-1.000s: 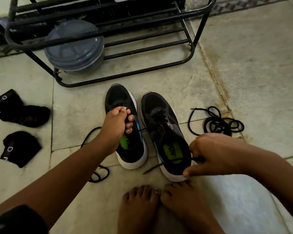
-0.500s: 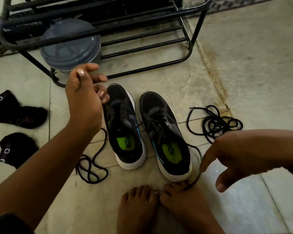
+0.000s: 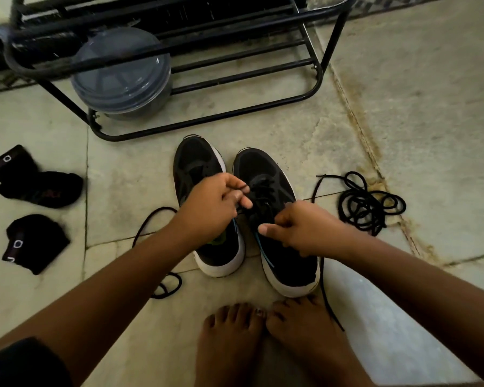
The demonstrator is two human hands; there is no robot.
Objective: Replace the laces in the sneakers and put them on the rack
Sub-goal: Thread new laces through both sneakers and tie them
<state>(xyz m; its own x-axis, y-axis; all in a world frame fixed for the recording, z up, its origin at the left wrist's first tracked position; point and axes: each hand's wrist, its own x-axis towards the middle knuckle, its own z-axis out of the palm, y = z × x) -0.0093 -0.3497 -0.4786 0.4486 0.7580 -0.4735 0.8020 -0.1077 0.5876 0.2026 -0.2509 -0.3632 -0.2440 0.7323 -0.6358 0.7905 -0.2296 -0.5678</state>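
The right sneaker [image 3: 280, 219], black with a white sole, stands on the floor [image 3: 403, 107] before bare feet. The right hand [image 3: 305, 230] and left hand [image 3: 215, 208] pinch its black lace [image 3: 263, 199] above the tongue, fingers curled. The rack [image 3: 207, 65] stands beyond.

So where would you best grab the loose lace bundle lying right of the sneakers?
Probably the dense coil of the lace bundle, pinched from above. It lies flat on the floor with overlapping loops, so one pinch gathers several strands. The single tail towards the right sneaker would only drag it.
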